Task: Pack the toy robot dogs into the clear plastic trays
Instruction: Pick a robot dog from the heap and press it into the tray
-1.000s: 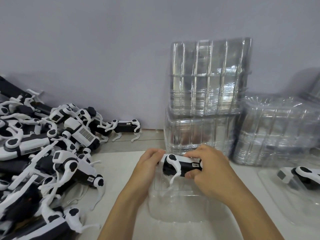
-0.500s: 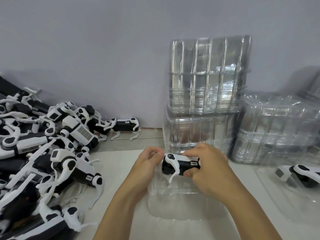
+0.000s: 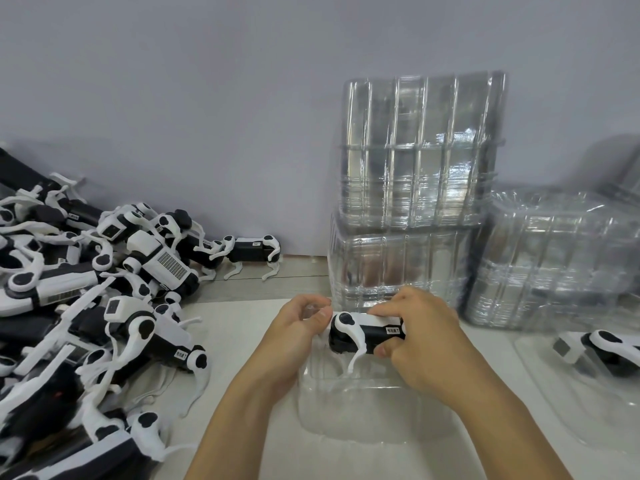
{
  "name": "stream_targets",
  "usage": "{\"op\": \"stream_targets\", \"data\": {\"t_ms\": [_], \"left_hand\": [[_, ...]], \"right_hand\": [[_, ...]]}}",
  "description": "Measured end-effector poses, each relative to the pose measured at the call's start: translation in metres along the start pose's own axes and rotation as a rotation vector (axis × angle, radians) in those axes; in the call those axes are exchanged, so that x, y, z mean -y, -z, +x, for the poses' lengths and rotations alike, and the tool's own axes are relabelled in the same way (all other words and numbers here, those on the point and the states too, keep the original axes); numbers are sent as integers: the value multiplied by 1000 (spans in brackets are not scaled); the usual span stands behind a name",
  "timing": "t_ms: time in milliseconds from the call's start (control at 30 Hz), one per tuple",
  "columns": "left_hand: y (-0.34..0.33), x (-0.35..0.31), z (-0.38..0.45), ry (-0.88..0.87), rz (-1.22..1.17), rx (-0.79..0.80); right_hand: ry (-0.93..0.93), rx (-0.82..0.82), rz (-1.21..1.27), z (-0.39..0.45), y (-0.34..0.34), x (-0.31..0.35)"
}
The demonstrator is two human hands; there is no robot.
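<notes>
A black and white toy robot dog [image 3: 363,332] hangs over the far end of a clear plastic tray [image 3: 374,410] lying in front of me. My right hand [image 3: 420,344] grips the dog's body from the right, fingers over its top and thumb under it. My left hand [image 3: 296,336] is at the tray's far left corner with curled fingers, pinching the tray's rim beside the dog's head. One white leg of the dog dangles into the tray.
A big heap of robot dogs [image 3: 86,306] covers the left side, one standing dog [image 3: 251,252] by the wall. Stacks of clear trays [image 3: 415,188] rise behind my hands and at the right [image 3: 561,258]. Another tray [image 3: 568,393] at the right holds a dog [image 3: 609,346].
My hands and the dog have barely shifted. The left thumb has drawn a little away from the dog's head toward the tray's rim.
</notes>
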State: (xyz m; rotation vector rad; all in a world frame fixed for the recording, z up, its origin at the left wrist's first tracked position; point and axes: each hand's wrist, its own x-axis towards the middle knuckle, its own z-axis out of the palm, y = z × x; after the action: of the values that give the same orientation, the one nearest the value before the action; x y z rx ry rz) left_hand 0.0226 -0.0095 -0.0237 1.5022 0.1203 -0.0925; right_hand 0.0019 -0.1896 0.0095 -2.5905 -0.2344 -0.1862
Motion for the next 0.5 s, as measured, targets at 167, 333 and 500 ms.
{"op": "stream_targets", "data": {"t_ms": [167,333,500], "left_hand": [[2,-1,-1,43,-113,-4],[4,-5,-3,99,-218,51],[4,-3,-4,86,-203,30]], "right_hand": [[5,13,9,1,1,-1],[2,34,131,0,6,-5],[18,44,224,1,11,-8]]}}
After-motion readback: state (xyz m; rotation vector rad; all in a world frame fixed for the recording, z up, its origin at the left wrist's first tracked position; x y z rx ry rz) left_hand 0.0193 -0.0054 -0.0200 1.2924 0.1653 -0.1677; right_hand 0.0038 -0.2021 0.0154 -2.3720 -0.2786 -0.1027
